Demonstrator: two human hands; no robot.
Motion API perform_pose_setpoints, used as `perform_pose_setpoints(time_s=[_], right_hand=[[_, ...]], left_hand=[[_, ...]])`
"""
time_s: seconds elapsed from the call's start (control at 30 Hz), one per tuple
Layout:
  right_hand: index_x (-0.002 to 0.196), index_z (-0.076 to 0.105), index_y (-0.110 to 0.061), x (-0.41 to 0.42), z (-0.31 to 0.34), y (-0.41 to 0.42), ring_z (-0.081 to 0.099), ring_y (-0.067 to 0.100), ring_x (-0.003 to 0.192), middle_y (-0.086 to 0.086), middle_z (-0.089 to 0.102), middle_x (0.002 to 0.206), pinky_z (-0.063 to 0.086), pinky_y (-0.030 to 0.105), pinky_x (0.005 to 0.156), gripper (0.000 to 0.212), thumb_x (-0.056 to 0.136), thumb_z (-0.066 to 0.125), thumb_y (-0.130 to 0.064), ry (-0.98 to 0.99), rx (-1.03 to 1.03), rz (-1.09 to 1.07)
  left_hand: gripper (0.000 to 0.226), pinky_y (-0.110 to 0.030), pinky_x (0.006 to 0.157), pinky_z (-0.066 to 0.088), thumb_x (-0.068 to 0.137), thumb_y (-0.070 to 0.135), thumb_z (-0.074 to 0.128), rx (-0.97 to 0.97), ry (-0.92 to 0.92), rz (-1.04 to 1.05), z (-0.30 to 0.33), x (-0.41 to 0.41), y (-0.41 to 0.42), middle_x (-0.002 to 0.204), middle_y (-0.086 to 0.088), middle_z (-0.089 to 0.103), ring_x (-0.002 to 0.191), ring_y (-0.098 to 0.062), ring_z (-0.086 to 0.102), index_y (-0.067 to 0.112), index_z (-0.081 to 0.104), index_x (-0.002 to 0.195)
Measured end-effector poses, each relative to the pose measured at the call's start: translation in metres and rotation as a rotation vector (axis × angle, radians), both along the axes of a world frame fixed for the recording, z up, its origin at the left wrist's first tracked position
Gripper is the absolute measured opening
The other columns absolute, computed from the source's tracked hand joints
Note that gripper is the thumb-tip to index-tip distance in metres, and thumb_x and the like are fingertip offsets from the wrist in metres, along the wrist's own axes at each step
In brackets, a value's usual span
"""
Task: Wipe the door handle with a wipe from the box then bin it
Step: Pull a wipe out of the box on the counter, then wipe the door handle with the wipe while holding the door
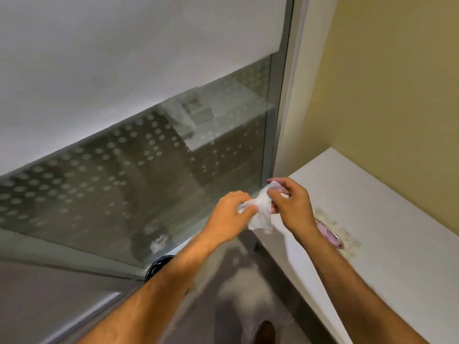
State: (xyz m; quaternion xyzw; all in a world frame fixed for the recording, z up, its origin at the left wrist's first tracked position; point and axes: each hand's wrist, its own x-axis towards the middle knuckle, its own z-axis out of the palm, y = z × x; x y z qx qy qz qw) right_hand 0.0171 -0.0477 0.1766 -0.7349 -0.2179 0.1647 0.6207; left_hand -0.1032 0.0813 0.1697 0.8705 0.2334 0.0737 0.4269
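Observation:
A white wipe (260, 212) hangs crumpled between both hands in front of the glass wall. My left hand (229, 214) pinches its left edge with thumb and fingers. My right hand (290, 202) grips its upper right part. A purple pack of wipes (329, 234) lies on the white table, mostly hidden behind my right wrist. A dark round bin (159, 265) shows on the floor at the foot of the glass, partly covered by my left forearm. No door handle is in view.
A white table (387, 219) runs along the yellow wall (397, 83) on the right. A glass wall (149, 170) with frosted dots and a metal frame (278, 120) fills the left. Grey carpet (238, 294) lies below, with a brown shoe (265, 331).

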Motion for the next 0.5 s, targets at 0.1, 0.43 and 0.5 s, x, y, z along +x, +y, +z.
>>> perform_pose_setpoints(time_s=[0.1,0.43,0.5], right_hand=[[0.103,0.06,-0.05,-0.053,0.016,0.03,0.066,0.006,0.092,-0.033,0.06,0.102,0.055,0.011,0.061,0.041,0.085,0.071,-0.015,-0.04,0.018,0.064],[0.12,0.067,-0.015,-0.265,0.054,0.104,0.045,0.014,0.126,-0.012,0.052,0.137,0.035,0.016,0.105,0.037,0.084,0.068,-0.005,-0.761,0.088,0.485],[0.123,0.067,-0.012,-0.311,0.055,0.115,0.047,0.021,0.128,-0.004,0.058,0.136,0.039,0.025,0.107,0.041,0.083,0.072,-0.005,-0.76,0.101,0.539]], left_hand=[[0.015,-0.014,0.07,0.038,0.094,0.031,0.067,0.016,-0.013,0.124,0.025,-0.064,0.022,0.075,0.018,0.063,0.078,-0.001,0.053,0.019,0.075,0.088],[0.014,-0.026,0.072,0.039,0.094,0.018,0.068,0.119,-0.082,0.316,0.071,-0.291,0.085,0.077,0.008,0.059,0.078,-0.011,0.05,0.01,0.075,0.085],[0.015,-0.027,0.073,0.04,0.093,0.018,0.068,0.143,-0.098,0.32,0.079,-0.336,0.093,0.078,0.003,0.062,0.078,-0.01,0.05,0.011,0.072,0.081]])
